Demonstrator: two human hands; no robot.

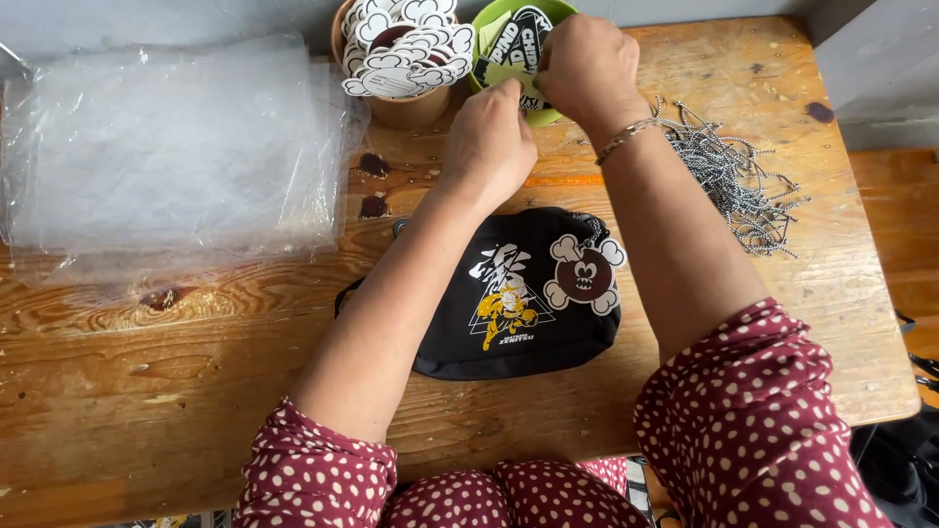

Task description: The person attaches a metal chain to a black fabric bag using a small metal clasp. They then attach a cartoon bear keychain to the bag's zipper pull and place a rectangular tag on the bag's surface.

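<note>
Right now I have both hands, left hand (486, 144) and right hand (585, 65), pinching a card tag (511, 44) out of the green bowl (544, 114), which I judge needs one tag peeled free.

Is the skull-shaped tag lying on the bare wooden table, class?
No: the skull-shaped tag lies on the black pouch, at its upper right corner.

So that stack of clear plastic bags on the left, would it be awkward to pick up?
Probably. The clear plastic bags look thin and wrinkled, so one would likely droop rather than stay flat. Their glossy surface suggests that the sheets could slide off each other if the stack were pushed. They seem very light for their spread.
</note>
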